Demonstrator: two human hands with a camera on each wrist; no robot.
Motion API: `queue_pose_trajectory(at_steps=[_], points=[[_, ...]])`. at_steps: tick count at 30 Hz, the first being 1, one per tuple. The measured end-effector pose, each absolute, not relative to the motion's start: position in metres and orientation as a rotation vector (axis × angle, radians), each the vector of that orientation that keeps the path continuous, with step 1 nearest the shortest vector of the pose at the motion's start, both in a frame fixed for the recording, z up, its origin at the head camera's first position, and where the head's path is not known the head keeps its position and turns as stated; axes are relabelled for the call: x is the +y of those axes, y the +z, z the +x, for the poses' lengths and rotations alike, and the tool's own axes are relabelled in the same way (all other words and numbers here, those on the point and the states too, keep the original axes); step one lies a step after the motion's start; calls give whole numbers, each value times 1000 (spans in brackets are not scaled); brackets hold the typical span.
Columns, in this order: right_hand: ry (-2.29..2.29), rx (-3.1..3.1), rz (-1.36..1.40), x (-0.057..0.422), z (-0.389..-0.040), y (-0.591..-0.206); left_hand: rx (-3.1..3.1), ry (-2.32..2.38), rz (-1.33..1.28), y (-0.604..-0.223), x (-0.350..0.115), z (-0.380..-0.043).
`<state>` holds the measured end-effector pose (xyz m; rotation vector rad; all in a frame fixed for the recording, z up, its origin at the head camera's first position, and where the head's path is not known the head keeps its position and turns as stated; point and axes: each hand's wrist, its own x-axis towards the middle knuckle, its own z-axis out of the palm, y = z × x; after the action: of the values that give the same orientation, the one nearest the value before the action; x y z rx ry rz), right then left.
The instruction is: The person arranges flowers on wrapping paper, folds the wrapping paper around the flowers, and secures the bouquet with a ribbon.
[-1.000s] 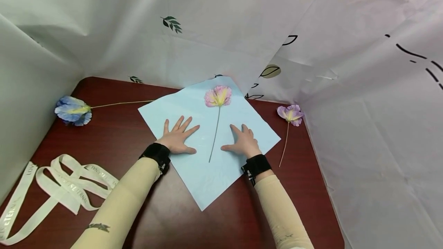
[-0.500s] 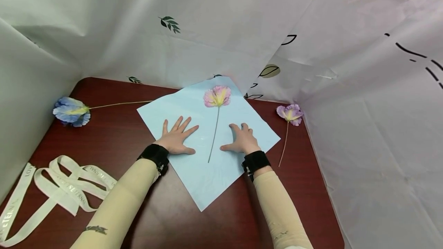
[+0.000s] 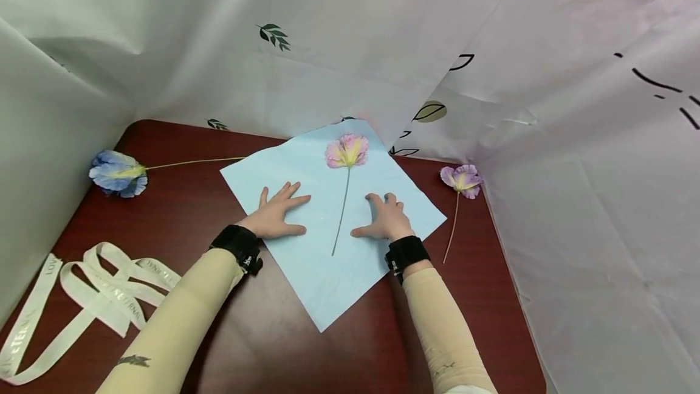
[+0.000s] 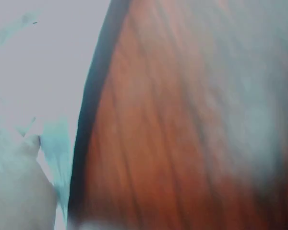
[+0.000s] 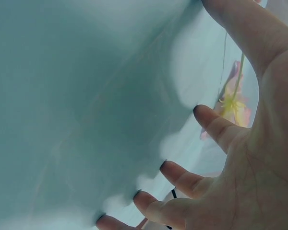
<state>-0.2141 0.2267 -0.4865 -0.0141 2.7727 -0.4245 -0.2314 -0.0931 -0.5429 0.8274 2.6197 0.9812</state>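
A light blue sheet of wrapping paper (image 3: 322, 297) lies on the table with one corner toward me. On it lies a pink and yellow artificial flower (image 3: 347, 152), its thin stem slanting down between my hands. My left hand (image 3: 276, 214) is over the paper's left side, fingers spread and holding nothing. To the right of the stem, my right hand (image 3: 387, 217) rests its spread fingertips on the paper; the right wrist view shows the fingers (image 5: 180, 178) slightly bent, palm raised. The left wrist view is blurred, with part of the left hand (image 4: 19, 182) at its edge.
A blue flower (image 3: 117, 173) lies at the back left, its stem reaching the paper. A purple flower (image 3: 462, 181) lies at the right. Loose white printed ribbon (image 3: 112, 297) is looped at the front left. White sheeting (image 3: 339, 47) surrounds the dark red table (image 3: 306, 357).
My left hand has tilted and shifted slightly left, its fingers closer together. The right hand's fingers bend a little more. The paper and flowers have not moved.
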Motion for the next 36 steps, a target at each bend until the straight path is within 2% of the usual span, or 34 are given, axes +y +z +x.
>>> queue_pose_trajectory(at_steps=[3, 5, 8, 11, 13, 15, 21, 28, 36], points=[[-422, 2771, -5, 228, -215, -488, 2677, 1173, 746, -539, -105, -234], [-418, 2771, 4, 229, -214, -489, 2765, 1334, 576, -535, -116, -237], [-419, 2775, 10, 231, -214, -491, 2848, 1601, 30, -528, -138, -242], [-420, 2774, 14, 231, -213, -493, 2682, 1852, -569, -518, -163, -246], [-420, 2772, 10, 231, -213, -494, 2514, 1967, -834, -512, -178, -246], [-419, 2772, 0, 230, -212, -494, 2328, 2071, -969, -508, -192, -245], [-401, 2784, 2, 229, -212, -492, 1662, 2412, -1130, -496, -214, -243], [-378, 2771, -17, 226, -213, -493, 965, 2716, -1095, -486, -222, -241], [-369, 2768, -11, 222, -214, -489, 687, 2833, -1083, -498, -234, -248]])
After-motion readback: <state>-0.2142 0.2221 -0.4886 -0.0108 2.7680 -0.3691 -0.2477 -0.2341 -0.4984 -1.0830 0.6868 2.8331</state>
